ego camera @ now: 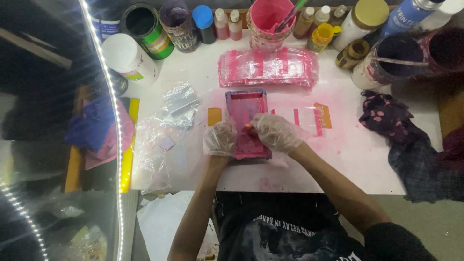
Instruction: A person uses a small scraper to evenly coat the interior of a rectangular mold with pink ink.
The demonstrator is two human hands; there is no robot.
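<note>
Pink-stained printing frame (246, 123) lies at the middle of the white table (338, 159), under both gloved hands

Left hand (220, 138) rests on its left edge, fingers curled narrow on the rim; right hand (275, 131) pinches a small orange piece (248, 128) on the pink mesh, fingers closed; behind, a stack of clear pink-striped bags (267, 67); a pink paint tub (269, 19); small capped bottles (227, 23) along the back.

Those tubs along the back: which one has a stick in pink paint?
The pink tub at back centre; pink paint inside, stick leaning out. The neighbouring tubs look dark inside.
</note>
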